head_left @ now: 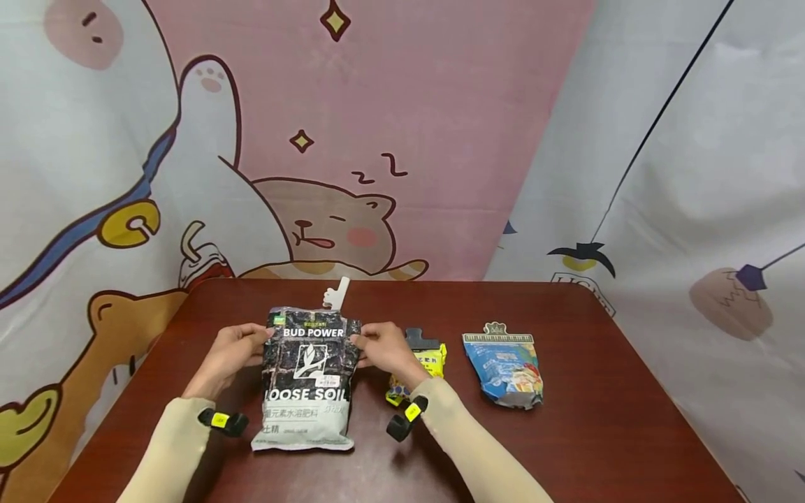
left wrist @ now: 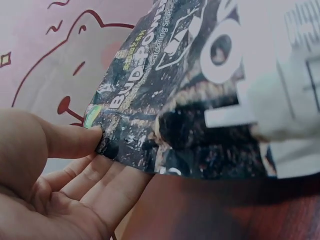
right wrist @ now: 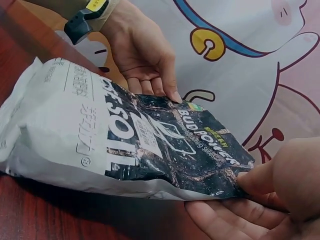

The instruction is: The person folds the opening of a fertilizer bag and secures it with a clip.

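A black and pale-grey soil bag point(head_left: 305, 384) lettered "BUD POWER" and "LOOSE SOIL" leans up from the table, its grey bottom end nearest me. My left hand point(head_left: 234, 353) pinches its upper left edge, thumb on the printed face and fingers behind, as the left wrist view also shows. At the upper right edge my right hand point(head_left: 388, 349) pinches it the same way; in the right wrist view its thumb point(right wrist: 257, 177) presses on the black film. Behind the bag's top, a white clip point(head_left: 337, 293) sticks up, its lower part hidden.
Right of my right hand lies a yellow packet point(head_left: 432, 360) with a dark grey clip point(head_left: 420, 339) on its top, partly covered by the hand. Farther right is a blue packet point(head_left: 503, 370) closed by a piano-key clip point(head_left: 498, 337). A printed curtain point(head_left: 440, 140) hangs behind the table.
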